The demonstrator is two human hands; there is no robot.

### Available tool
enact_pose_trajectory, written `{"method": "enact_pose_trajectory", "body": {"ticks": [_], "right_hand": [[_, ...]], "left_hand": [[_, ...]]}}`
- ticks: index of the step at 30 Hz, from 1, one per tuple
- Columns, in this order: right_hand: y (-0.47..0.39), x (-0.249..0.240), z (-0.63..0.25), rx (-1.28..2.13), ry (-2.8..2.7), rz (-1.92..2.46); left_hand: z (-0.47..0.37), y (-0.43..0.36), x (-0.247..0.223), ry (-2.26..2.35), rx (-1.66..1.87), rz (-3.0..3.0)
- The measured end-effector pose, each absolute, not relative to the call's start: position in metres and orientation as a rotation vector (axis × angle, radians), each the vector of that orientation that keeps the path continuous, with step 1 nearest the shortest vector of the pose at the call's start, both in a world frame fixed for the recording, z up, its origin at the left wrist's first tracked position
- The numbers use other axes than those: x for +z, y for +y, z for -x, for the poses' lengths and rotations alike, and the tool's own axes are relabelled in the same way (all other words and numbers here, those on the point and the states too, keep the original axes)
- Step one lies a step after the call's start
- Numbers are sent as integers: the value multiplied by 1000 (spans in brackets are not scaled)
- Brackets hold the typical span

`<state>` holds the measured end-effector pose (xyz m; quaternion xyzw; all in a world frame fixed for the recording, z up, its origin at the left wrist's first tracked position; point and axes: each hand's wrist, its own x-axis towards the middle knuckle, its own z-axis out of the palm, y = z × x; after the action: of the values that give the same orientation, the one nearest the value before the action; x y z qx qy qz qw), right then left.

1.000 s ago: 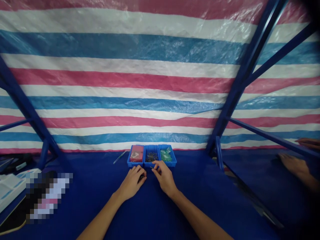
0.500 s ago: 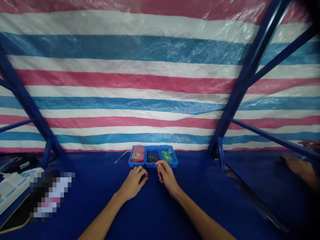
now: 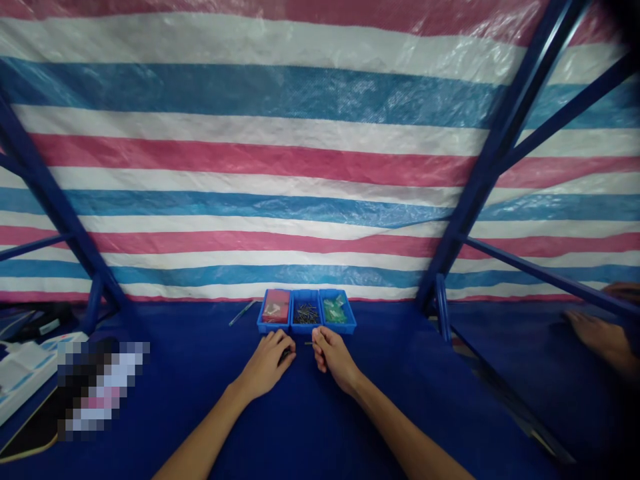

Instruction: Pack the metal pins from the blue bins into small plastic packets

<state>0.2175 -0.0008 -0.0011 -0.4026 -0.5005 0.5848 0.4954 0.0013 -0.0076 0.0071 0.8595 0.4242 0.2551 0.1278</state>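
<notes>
My right hand (image 3: 334,355) is closed in a pinch on a thin metal screw (image 3: 309,343), whose shaft sticks out to the left. Across from it, my left hand (image 3: 267,360) rests on the blue table with curled fingers. Something small and dark (image 3: 285,354) shows between its thumb and forefinger, too hidden to name. Just beyond both hands stand three joined blue bins. The middle bin (image 3: 305,330) has a heap of loose screws (image 3: 307,314) in it. In the left bin (image 3: 274,329) lies a red packet (image 3: 276,307), and the right bin (image 3: 345,329) contains green bags (image 3: 335,309).
A pen (image 3: 243,313) lies left of the bins. At far left are a white power strip (image 3: 43,373) and a dark board (image 3: 33,433). Blue metal frame posts (image 3: 470,180) flank the table before a striped tarp (image 3: 280,160). Another person's hand (image 3: 600,337) is at far right.
My right hand has drawn slightly back from the middle bin, and the screw in it now points sideways toward my left hand. The left hand has hardly moved.
</notes>
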Motion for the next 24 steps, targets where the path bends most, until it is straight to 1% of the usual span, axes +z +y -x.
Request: {"method": "enact_pose_trajectory", "body": {"ticks": [7, 11, 16, 19, 24], "right_hand": [[-1, -1, -219, 1501, -1208, 890], [0, 2, -222, 1603, -1140, 827], [0, 4, -225, 1717, -1109, 864], [0, 4, -225, 1711, -1108, 865], [-1, 8, -225, 1593, -1066, 822]], "left_hand": [[-1, -6, 7, 1219, 741, -2508], [0, -6, 6, 1228, 738, -2505], [0, -6, 5, 1219, 749, -2510], [-1, -6, 5, 1220, 755, -2512], [-1, -7, 6, 1224, 749, -2515]]}}
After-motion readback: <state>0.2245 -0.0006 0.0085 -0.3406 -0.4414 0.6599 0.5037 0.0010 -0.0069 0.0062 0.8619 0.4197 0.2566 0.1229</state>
